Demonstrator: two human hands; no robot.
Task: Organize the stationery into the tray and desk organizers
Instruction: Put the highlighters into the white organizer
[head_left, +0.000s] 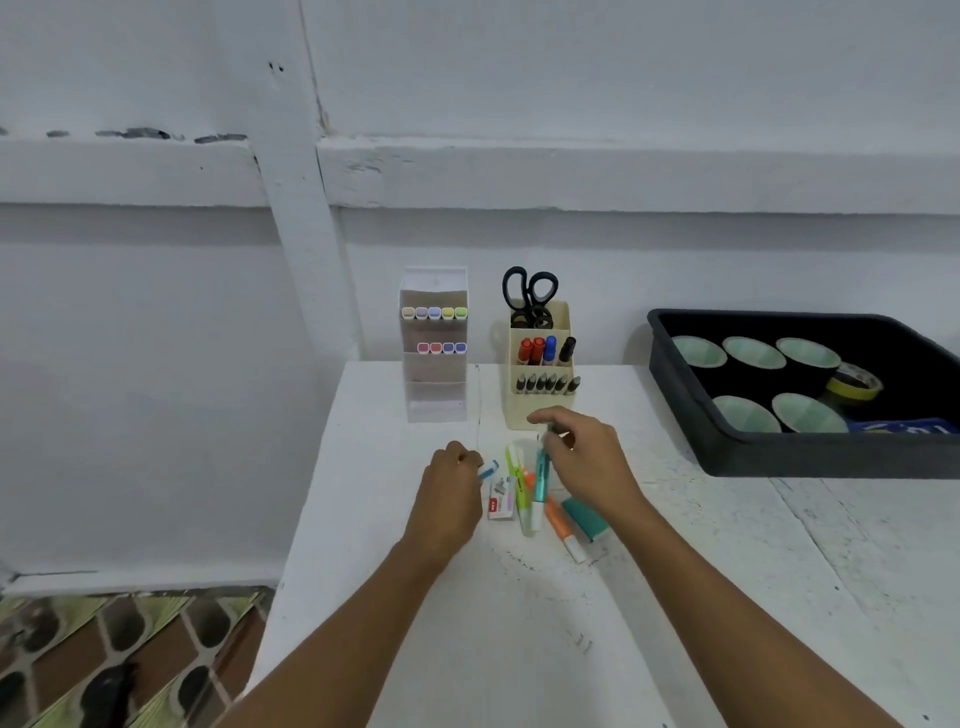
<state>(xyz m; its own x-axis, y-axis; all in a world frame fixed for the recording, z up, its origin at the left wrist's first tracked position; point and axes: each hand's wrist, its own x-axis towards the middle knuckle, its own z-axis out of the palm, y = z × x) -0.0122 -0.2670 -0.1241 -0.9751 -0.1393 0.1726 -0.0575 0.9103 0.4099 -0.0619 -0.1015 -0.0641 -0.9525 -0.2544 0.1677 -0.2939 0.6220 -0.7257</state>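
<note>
My right grip (582, 457) pinches the teal highlighter (540, 480) by its far end, its length running toward me, the beige organizer (519, 408) just beyond; my left grip (452, 486) pinches a small blue piece (488, 470).

Both bare forearms extend forward and converge just in front of the beige pen holder (521, 413). Left hand (451, 486): fingers curled, pinching a small blue-and-white item (488, 469). Right hand (584, 457): palm down, fingers curled; grip indeterminate.
</note>
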